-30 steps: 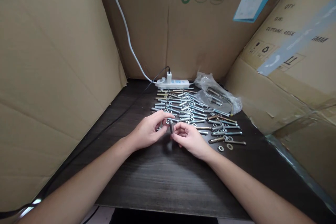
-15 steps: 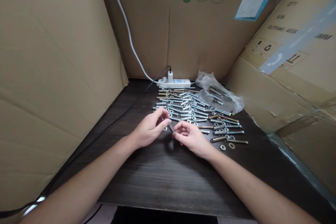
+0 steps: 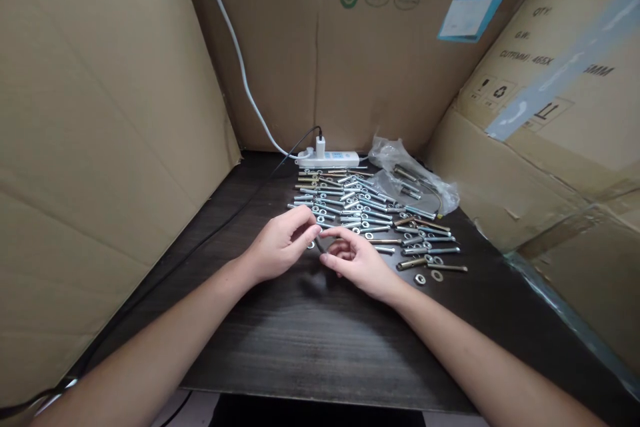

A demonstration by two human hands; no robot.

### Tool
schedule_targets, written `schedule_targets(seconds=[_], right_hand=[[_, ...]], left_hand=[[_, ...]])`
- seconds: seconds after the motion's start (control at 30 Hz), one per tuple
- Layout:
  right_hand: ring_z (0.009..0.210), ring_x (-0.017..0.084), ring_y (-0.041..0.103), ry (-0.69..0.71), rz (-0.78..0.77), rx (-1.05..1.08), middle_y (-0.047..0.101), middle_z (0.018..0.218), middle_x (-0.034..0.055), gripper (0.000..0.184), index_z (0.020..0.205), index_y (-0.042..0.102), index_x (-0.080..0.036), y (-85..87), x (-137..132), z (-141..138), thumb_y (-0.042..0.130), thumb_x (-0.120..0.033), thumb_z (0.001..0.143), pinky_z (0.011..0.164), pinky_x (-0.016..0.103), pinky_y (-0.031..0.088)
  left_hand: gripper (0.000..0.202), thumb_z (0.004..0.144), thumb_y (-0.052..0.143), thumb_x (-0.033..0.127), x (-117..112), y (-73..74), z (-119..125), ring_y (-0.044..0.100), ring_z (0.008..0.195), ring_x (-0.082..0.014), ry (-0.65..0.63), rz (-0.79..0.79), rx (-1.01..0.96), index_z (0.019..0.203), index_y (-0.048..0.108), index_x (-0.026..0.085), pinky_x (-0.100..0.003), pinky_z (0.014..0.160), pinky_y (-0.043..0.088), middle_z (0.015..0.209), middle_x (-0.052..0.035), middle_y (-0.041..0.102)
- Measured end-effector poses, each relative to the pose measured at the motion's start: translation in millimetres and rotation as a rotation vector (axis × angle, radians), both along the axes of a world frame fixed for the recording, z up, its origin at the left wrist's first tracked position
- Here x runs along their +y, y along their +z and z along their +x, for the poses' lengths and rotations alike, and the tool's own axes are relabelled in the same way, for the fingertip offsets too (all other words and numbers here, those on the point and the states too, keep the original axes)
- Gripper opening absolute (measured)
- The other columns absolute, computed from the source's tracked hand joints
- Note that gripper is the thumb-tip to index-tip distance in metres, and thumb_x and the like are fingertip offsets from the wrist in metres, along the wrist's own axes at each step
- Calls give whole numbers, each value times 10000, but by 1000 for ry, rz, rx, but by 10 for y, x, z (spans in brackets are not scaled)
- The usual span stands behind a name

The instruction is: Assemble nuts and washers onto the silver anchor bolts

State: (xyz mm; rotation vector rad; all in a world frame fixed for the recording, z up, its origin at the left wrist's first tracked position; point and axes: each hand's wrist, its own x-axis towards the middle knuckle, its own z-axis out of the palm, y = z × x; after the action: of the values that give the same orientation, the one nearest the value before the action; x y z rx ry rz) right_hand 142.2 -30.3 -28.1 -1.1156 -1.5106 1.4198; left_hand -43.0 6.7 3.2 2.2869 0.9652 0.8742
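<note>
A short grey metal sleeve (image 3: 321, 245) slants between my two hands above the dark table. My left hand (image 3: 286, 243) pinches its upper end between thumb and fingers. At the lower end, the thumb and forefinger of my right hand (image 3: 357, 260) are closed on it, the other fingers curled. Both hands partly hide the sleeve. Just behind them lie rows of bolts (image 3: 377, 220), sleeves and washers. To the right of my right hand are a brass-toned sleeve (image 3: 412, 265), a nut (image 3: 419, 279) and a flat washer (image 3: 437, 276).
Cardboard boxes wall in the dark table (image 3: 300, 353) at the left, back and right. A white power strip (image 3: 327, 160) with a plugged-in adapter (image 3: 321, 145) stands at the back. Beside it lies a clear plastic bag (image 3: 425, 180) with metal parts. A black cable (image 3: 220, 229) crosses the left side.
My right forefinger has moved up along the sleeve, closer to my left fingertips. Both hands still hold the sleeve. The whole view has shifted slightly.
</note>
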Motion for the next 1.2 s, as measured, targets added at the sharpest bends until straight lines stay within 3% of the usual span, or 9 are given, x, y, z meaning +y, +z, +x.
schedule_targets(seconds=[0.23, 0.33, 0.43, 0.63, 1.0, 1.2], right_hand=[[478, 68, 447, 3, 51, -40, 607, 686, 0, 261, 984, 596, -157, 10, -5, -28, 593, -336, 794, 446, 205, 409], [471, 61, 444, -32, 51, -29, 619, 722, 6, 258, 971, 584, -158, 13, 9, -27, 591, -343, 791, 441, 200, 404], [464, 60, 447, -81, 31, -13, 627, 741, 7, 272, 969, 566, -165, 0, 23, -18, 605, -355, 777, 448, 205, 410], [478, 64, 452, -79, 45, -38, 626, 742, 10, 254, 961, 559, -168, 3, 17, -16, 593, -348, 784, 446, 201, 414], [489, 72, 469, -67, 58, -65, 619, 727, 10, 278, 980, 564, -166, -8, 13, -15, 592, -367, 789, 440, 198, 413], [486, 69, 464, -67, 64, -73, 613, 721, 7, 276, 975, 573, -167, 6, 6, -10, 584, -378, 797, 440, 198, 420]], left_hand=[[207, 925, 403, 320, -6, 66, -20, 470, 679, -112, -63, -37, 38, 847, 519, 166, -228, 636, 379, 782, 8, 523], [228, 939, 349, 324, 73, 75, -97, 519, 767, -136, 5, -44, 75, 906, 523, 179, -249, 704, 396, 843, -1, 562], [191, 906, 388, 310, 182, 13, -206, 542, 774, -155, 128, -62, 267, 915, 548, 205, -262, 683, 394, 871, 4, 592], [147, 835, 441, 228, 251, -120, -303, 561, 798, -166, 141, -105, 515, 937, 544, 248, -264, 654, 388, 969, 8, 593], [81, 816, 449, 232, 253, -144, -276, 526, 718, -154, 148, -108, 523, 849, 522, 215, -258, 609, 371, 870, 1, 575], [133, 838, 425, 206, 190, -101, -218, 537, 785, -159, 51, -85, 439, 867, 554, 206, -268, 690, 407, 926, -14, 565]])
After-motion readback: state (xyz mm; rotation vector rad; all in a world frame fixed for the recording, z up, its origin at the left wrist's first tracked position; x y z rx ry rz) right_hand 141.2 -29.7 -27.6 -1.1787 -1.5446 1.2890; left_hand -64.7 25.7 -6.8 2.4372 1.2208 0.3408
